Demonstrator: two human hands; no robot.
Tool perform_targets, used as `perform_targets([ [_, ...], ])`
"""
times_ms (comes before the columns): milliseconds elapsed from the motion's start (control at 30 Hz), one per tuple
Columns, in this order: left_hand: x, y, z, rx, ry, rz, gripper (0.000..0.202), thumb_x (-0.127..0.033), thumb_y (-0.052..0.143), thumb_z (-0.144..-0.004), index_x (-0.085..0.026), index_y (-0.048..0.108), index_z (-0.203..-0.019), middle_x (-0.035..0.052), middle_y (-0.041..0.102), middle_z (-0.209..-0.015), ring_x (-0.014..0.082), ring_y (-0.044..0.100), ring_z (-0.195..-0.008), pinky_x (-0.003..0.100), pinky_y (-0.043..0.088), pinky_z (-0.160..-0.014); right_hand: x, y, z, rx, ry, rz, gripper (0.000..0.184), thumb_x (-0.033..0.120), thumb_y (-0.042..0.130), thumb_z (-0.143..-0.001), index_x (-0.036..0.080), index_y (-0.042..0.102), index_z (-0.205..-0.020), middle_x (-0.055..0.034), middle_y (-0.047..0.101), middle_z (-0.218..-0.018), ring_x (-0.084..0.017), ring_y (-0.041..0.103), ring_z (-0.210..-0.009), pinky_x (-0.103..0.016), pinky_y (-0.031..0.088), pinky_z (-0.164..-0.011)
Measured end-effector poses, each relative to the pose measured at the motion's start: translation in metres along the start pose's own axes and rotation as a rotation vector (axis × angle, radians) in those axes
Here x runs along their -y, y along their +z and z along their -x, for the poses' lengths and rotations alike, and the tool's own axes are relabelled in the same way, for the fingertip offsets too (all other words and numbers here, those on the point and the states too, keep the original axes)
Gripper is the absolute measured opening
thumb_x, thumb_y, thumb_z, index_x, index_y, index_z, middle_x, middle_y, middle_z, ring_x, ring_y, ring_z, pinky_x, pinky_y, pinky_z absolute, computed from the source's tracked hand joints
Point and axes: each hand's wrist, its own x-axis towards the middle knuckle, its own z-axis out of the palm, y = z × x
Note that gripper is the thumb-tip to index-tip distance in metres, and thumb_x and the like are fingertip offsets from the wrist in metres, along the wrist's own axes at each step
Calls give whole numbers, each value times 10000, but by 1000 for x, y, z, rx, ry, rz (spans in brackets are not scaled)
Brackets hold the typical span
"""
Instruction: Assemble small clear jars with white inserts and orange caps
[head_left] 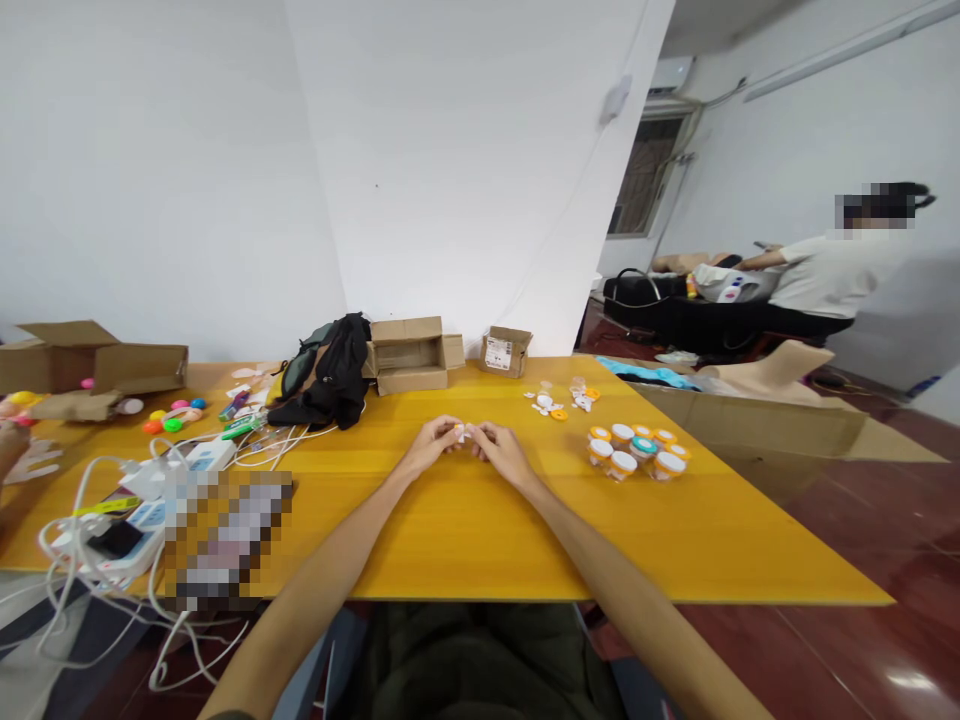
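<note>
My left hand [432,446] and my right hand [501,450] meet over the middle of the yellow table [480,540]. Both pinch one tiny white and yellow piece [462,431] between their fingertips; it is too small to name. To the right of my right hand stands a cluster of several small jars with orange, white and teal lids [636,450]. Behind them lie loose white pieces and orange lids [559,403].
Open cardboard boxes [409,355], [505,350] and a black bag [330,372] line the table's far edge. Cables, chargers and coloured balls [174,418] crowd the left side. A person in a white shirt [832,275] works at the far right.
</note>
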Motion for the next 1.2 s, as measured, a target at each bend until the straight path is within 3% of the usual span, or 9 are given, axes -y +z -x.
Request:
perform_targets([
  [133, -2, 0, 2, -6, 43, 38, 476, -396, 849, -610, -196, 648, -992, 47, 678, -1009, 183, 618, -942, 285, 465, -842, 0, -1, 0, -4, 0, -2, 484, 662, 478, -835, 215, 580, -677, 1, 618, -545, -154, 580, -485, -269, 472, -514],
  [333, 2, 0, -1, -3, -49, 1, 423, -529, 729, -724, -171, 647, -934, 43, 675, -832, 171, 624, -756, 298, 482, -723, 1, -1, 0, -7, -21, -5, 499, 681, 484, -823, 213, 585, -683, 1, 622, -551, -153, 575, -485, -271, 473, -512],
  [500, 1, -1, 0, -12, 47, 26, 535, -416, 848, -608, -203, 633, -1050, 63, 672, -1073, 200, 624, -991, 308, 471, -880, 1, 0, 0, -34, -10, -16, 539, 726, 473, -794, 210, 587, -684, 2, 620, -543, -149, 558, -476, -271, 458, -509],
  [667, 4, -2, -1, -16, -29, 19, 454, -495, 756, -707, -181, 646, -1016, 75, 690, -995, 199, 652, -867, 326, 502, -797, 4, 0, 1, -26, -4, -27, 531, 733, 481, -773, 220, 575, -676, 4, 610, -542, -153, 555, -485, -278, 456, -526],
  [867, 4, -2, -2, -37, 38, 68, 537, -374, 851, -616, -210, 643, -1083, 75, 668, -1146, 205, 635, -1023, 316, 495, -896, 4, -1, 1, -46, 10, -43, 529, 730, 488, -766, 215, 582, -689, 0, 608, -548, -157, 561, -496, -279, 459, -522],
  [1033, 5, -2, -2, -17, -49, 56, 435, -506, 752, -712, -168, 670, -971, 61, 707, -887, 174, 664, -756, 313, 516, -754, 1, -1, 1, -39, 9, -34, 526, 720, 500, -770, 207, 590, -696, -7, 617, -565, -155, 563, -503, -280, 466, -529],
  [1200, 2, -1, -1, -20, 1, 72, 381, -378, 829, -634, -177, 690, -927, 46, 714, -928, 173, 659, -851, 286, 508, -803, -3, -3, 1, -17, -3, -18, 499, 683, 513, -789, 199, 621, -736, -14, 635, -601, -171, 587, -552, -294, 484, -563],
])
